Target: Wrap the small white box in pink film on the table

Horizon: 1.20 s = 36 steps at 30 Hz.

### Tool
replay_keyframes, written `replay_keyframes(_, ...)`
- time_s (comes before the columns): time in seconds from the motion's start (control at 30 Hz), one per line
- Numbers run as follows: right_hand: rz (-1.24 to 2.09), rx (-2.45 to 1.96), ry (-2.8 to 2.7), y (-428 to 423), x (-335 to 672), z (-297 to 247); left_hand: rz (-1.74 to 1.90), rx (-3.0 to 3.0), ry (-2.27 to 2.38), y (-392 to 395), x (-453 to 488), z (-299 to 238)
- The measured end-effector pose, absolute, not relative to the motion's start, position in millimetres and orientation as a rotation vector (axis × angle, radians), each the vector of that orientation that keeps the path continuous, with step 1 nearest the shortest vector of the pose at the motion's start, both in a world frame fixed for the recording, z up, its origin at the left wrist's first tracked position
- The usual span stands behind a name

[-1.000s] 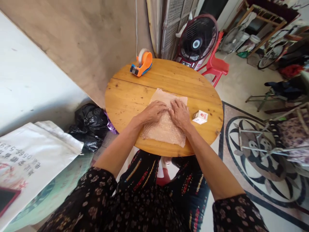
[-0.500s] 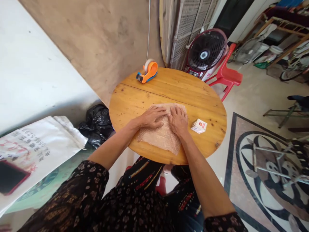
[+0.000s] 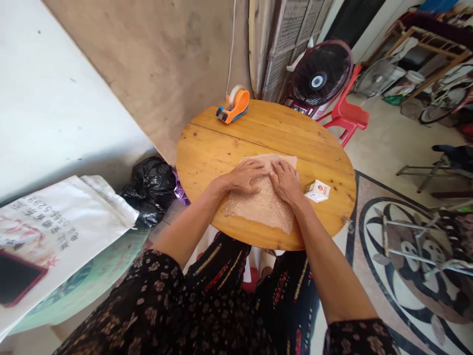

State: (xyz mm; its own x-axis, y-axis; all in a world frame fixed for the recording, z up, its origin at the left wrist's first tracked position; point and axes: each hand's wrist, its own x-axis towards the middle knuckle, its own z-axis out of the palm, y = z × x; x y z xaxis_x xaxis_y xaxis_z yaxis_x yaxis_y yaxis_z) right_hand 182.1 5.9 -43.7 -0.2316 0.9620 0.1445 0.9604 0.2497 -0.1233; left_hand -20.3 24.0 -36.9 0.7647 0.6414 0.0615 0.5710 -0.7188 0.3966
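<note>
A sheet of clear bubble wrap [image 3: 264,212] lies spread on the round wooden table [image 3: 207,143], near its front edge. My left hand [image 3: 247,176] rests flat on the left part of the sheet, fingers stretched out. On its upper right part lies my right hand [image 3: 285,181], palm down with the fingers extended. Neither hand grips anything. Just right of my right hand stands a small white box [image 3: 317,191] with a red mark. An orange and blue tape dispenser [image 3: 234,105] with a roll of tape sits at the table's far edge.
Behind the table are a dark red fan [image 3: 318,79] and a red plastic chair [image 3: 347,116]. At the left lie a black plastic bag [image 3: 153,185] and a white sack [image 3: 84,217] with a phone [image 3: 18,277] on it. A metal-framed stool [image 3: 417,246] stands at right.
The view has shifted slightly, so the table and its things appear further right. Both hands stay flat on the bubble wrap, with almost no movement across it.
</note>
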Motion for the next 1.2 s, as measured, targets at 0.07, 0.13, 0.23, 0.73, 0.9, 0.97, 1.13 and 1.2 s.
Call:
replay_keyframes(0.07, 0.06, -1.788, -2.339, 9.8, 185.2, -42.0, 0.243, 2.597, 0.933, 24.6, -20.4, -35.8)
replay_keyframes(0.13, 0.129, -1.757, -2.351, 12.5, 189.7, -40.3, 0.234, 2.586, 0.952, 24.7, -20.5, -35.5)
replay_keyframes(0.23, 0.214, -1.724, -2.366, 14.2, 196.9, -39.4, 0.234, 2.57, 0.96, 23.7, -21.0, -35.5)
replay_keyframes(0.73, 0.1, -1.609, -2.263, -29.1, 192.4, -20.7, 0.214, 2.576, 0.929, 23.4, -23.2, -35.2)
replay_keyframes(0.9, 0.215, -1.598, -2.311, -48.7, 194.9, -21.7, 0.206, 2.568, 0.941, 22.3, -22.8, -34.0)
replay_keyframes(0.97, 0.213, -1.596, -2.324, -52.4, 196.9, -23.8, 0.19, 2.561, 0.945, 21.8, -22.8, -32.6)
replay_keyframes(1.13, 0.188, -1.571, -2.247, -66.3, 200.1, -16.7, 0.206, 2.568, 0.925, 22.0, -23.4, -31.7)
replay_keyframes(1.2, 0.229, -1.522, -2.191, -77.8, 201.2, -9.4, 0.235, 2.573, 0.909, 22.7, -23.6, -32.9)
